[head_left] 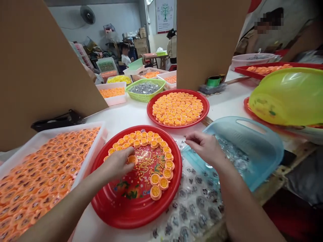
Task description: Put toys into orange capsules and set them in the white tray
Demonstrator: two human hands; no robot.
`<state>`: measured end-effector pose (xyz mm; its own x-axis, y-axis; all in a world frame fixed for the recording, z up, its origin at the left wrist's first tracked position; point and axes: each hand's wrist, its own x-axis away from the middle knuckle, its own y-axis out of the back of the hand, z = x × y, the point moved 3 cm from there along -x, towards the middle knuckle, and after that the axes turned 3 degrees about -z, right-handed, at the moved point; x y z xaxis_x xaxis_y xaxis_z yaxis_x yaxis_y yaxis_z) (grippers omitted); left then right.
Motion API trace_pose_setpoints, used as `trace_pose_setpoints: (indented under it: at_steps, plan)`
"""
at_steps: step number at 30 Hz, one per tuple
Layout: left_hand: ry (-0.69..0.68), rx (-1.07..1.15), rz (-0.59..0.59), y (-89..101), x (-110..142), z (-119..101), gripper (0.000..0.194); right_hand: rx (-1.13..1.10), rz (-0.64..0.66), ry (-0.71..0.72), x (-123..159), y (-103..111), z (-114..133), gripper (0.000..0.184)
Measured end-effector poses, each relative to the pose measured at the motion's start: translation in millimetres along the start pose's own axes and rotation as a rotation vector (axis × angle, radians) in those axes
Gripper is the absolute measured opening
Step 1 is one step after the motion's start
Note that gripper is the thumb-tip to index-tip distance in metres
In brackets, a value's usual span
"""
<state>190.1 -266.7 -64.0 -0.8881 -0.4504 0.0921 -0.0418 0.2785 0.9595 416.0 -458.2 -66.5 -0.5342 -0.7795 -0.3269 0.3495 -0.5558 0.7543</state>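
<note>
Find the left hand (117, 164) clamped, thumb against fingers, on one orange cup (132, 160) over the inner left of the near tray (121, 222). See the right hand (202, 144) near the blue basket (252, 134), thumb and fingertips drawn close; impossible to tell if gripping anything. Best, probably, to pinch the cup lightly by its sides, level to avoid spilling, and clear of the curved row so as not to nudge it. Count two hands, one cup held, two round red trays in front, near and far (174, 125), one blue basket, one white box (101, 137) and one green basket (145, 97). In the near tray, estimate roughly thirty cups, three clustered at the row's near end. Leave uncounted, as too many or too small, the loose yellow bits (148, 165) and clear pieces (194, 215).
</note>
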Motion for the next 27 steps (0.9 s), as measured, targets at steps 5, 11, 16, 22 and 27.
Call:
trace_pose_setpoints:
  at_steps: [5,11,16,22,27]
  plan:
    - [0.116,0.177,-0.124,-0.2,7.2,-8.2,0.027,0.208,0.308,0.05,38.7,-12.0,-12.0,0.015]
    - [0.198,0.378,-0.176,-31.1,17.9,-5.2,0.029,0.311,0.431,0.037,58.3,-32.4,-28.4,0.01]
    - [0.243,0.584,-0.286,-48.9,26.6,3.2,0.031,0.295,0.449,0.065,56.2,-36.0,-39.2,0.015]
    - [0.286,1.178,-0.358,-62.2,38.3,-3.9,0.034,0.301,0.494,0.097,55.7,-46.5,-31.1,0.02]
    - [0.3,1.383,-0.35,-66.7,46.4,-5.5,0.039,0.264,0.503,0.108,53.8,-53.0,-31.2,0.022]
